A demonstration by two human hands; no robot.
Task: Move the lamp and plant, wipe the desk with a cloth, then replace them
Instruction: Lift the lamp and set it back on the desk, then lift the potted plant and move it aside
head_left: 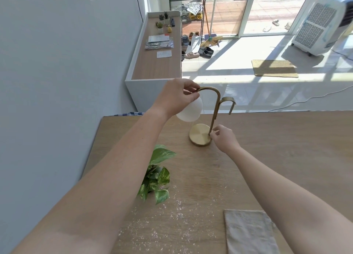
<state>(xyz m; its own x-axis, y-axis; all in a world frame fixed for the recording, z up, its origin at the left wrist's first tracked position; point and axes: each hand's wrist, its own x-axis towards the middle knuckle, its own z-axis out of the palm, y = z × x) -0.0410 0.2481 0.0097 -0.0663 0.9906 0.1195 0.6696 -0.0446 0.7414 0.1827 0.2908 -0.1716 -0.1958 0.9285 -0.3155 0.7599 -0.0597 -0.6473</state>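
A brass lamp [214,108] with a white globe shade and a round base stands near the far edge of the wooden desk [277,158]. My left hand [176,97] grips the curved top of its arm, just above the shade. My right hand [224,137] pinches the stem low down, right at the base. A leafy green plant [158,173] sits at the desk's left side, its pot hidden behind my left forearm. A beige cloth [250,232] lies flat at the near right. White crumbs are scattered over the desk between plant and cloth.
A grey wall runs close along the left. Beyond the desk stands a low white cabinet [156,62] with small plants and papers on it. Farther off are shoes, a broom, a floor mat and an air cooler [321,22].
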